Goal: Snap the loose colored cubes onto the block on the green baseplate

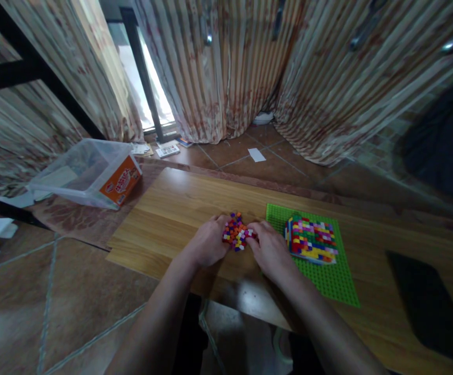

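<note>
A loose heap of tiny toy bricks (236, 233), in orange, purple, red, yellow and white, lies on the wooden table between my hands. My left hand (209, 241) is curled against the heap's left side, fingertips partly hidden. On the opposite side, my right hand (267, 247) has thumb and fingers closed on small bricks at the heap's edge. Beside it to the right, a block built of many-coloured bricks (313, 239) sits on a green baseplate (328, 291).
The wooden table (151, 219) runs left to right. A dark flat panel (429, 302) lies at the right. A clear plastic bin (89, 179) with an orange label stands beyond the left end. Curtains (218, 73) hang behind; a white paper (256, 154) is on the tiled floor.
</note>
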{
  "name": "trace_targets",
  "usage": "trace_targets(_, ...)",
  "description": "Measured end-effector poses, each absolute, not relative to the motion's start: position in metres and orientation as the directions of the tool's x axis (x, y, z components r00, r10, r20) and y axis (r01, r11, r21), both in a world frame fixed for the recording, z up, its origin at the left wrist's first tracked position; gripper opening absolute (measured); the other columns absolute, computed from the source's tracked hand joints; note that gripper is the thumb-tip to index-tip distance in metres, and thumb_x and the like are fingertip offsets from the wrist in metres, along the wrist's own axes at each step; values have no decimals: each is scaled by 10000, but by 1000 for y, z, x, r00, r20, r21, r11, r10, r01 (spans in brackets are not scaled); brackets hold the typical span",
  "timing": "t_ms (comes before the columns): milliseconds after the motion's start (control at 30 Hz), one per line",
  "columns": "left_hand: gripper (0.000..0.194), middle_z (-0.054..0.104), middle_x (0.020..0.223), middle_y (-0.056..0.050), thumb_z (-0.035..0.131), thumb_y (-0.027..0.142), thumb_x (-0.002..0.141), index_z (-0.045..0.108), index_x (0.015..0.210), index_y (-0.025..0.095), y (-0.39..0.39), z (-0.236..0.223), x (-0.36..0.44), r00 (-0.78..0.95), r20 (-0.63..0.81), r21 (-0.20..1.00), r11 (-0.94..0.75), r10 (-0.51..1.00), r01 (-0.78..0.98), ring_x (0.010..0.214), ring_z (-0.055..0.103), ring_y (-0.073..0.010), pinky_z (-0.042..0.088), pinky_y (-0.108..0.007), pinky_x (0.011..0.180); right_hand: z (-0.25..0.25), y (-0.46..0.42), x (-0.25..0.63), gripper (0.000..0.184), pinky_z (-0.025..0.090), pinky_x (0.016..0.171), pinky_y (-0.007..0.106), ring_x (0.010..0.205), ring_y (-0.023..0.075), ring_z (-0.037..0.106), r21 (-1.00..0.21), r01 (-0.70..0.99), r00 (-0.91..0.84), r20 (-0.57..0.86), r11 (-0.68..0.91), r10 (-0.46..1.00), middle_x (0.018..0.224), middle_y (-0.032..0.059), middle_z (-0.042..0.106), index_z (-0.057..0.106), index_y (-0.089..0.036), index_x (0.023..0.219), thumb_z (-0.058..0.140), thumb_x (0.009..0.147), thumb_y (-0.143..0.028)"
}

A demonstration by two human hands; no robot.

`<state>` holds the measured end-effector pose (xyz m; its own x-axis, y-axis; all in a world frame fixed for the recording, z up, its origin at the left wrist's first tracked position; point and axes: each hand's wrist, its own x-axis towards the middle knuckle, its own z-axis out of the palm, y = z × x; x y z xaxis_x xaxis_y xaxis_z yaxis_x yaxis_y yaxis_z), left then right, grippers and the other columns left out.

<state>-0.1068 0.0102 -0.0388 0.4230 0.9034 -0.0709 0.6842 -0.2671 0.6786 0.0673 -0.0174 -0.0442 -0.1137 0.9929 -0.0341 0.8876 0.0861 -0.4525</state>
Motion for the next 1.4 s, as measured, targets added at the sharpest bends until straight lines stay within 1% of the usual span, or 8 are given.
trace_targets(167, 396, 694, 989, -69, 694, 154, 681, 660, 1069, 226, 9, -37, -109, 408, -29, 758, -246, 912, 605, 891, 641, -239, 495, -338, 805, -47, -19, 70, 151, 454, 816, 321, 926, 221, 620, -408, 906, -132, -15, 114, 991, 1024, 87, 643, 631, -180, 1000, 554, 889, -115)
trace_targets(500, 207, 725, 855, -52, 587, 188, 811, 728, 962, 193, 9, -30, -99, 214, -3, 852, -110, 977, 513, 704, 629, -170, 467, -268, 666, -43, -14, 69, 145, 451, 821, 325, 913, 222, 637, -367, 925, -123, -46, 98, 991, 984, 92, 663, 672, -170, 960, 548, 892, -138)
trace_targets(667, 151, 721, 808, -35, 615, 216, 815, 725, 914, 191, 5, -27, -87, 54, -18, 933, -3, 998, 360, 716, 633, -164, 472, -261, 694, -43, -11, 79, 119, 470, 811, 329, 854, 201, 649, -574, 817, -74, 2, 62, 997, 902, 60, 696, 688, -180, 904, 584, 853, -151)
trace_targets(767, 129, 697, 788, -34, 615, 271, 842, 693, 818, 171, 2, -27, -73, -27, -144, 989, 144, 989, 13, 744, 631, -155, 487, -252, 713, -39, -11, 79, 117, 508, 781, 328, 808, 182, 665, -794, 604, -37, 64, 73, 997, 896, 42, 709, 681, -194, 926, 611, 837, -222)
trace_targets(900, 307, 653, 743, -55, 499, 369, 937, 659, 797, 147, -2, -25, -59, 154, -466, 718, 474, 871, -510, 671, 615, -132, 509, -245, 677, -27, -16, 63, 180, 541, 790, 331, 849, 179, 681, -909, 392, -74, 125, 144, 989, 950, 48, 720, 691, -209, 994, 614, 837, -252)
trace_targets(1033, 314, 626, 708, -61, 469, 285, 952, 632, 727, 137, 3, -20, -63, 247, -515, 528, 531, 821, -663, 614, 597, -111, 526, -222, 624, -21, -18, 53, 260, 551, 810, 331, 881, 171, 682, -920, 323, -66, 213, 223, 975, 1013, 45, 715, 693, -238, 1084, 620, 835, -233)
trace_targets(1200, 211, 616, 672, -47, 496, 130, 901, 635, 744, 105, 18, -12, -89, 17, -597, 508, 395, 802, -765, 551, 566, -59, 498, -138, 541, -26, -21, 64, 135, 526, 734, 325, 771, 177, 665, -867, 469, 4, 190, 166, 982, 855, 30, 712, 711, -210, 895, 622, 857, -305)
trace_targets(1400, 155, 609, 649, -16, 523, 145, 862, 624, 747, 124, 22, -9, -107, -129, -558, 588, 281, 820, -758, 511, 545, -40, 446, -118, 487, -38, -39, 59, 305, 496, 785, 357, 864, 234, 651, -535, 829, -164, 46, 163, 985, 971, 63, 675, 674, -208, 1075, 707, 788, -306)
